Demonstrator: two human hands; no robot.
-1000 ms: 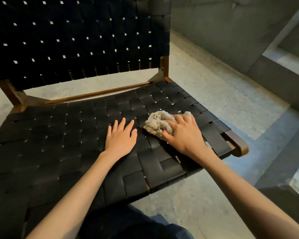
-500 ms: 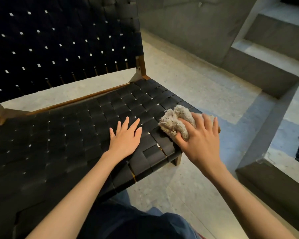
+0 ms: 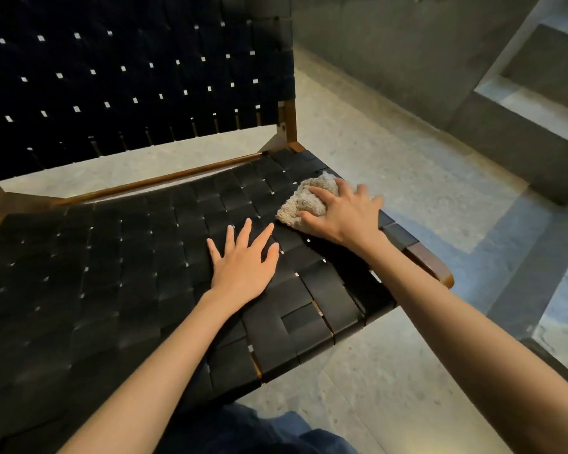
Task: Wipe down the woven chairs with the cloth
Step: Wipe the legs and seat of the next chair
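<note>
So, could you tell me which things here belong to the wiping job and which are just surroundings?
Job: cloth, woven chair, right hand gripping the cloth, left hand flat on the chair.
Surroundings: floor, steps.

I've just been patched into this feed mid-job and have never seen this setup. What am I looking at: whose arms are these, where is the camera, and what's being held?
There is no machine here: these are a person's two bare arms, seen from a wide-angle camera worn on their head, looking forward and down. Below them is a chair with a black woven seat and woven backrest on a wooden frame, standing on a speckled floor. The left hand lies flat on the seat, fingers spread, holding nothing. The right hand grips a bunched beige cloth and presses it on the seat near its right edge.
</note>
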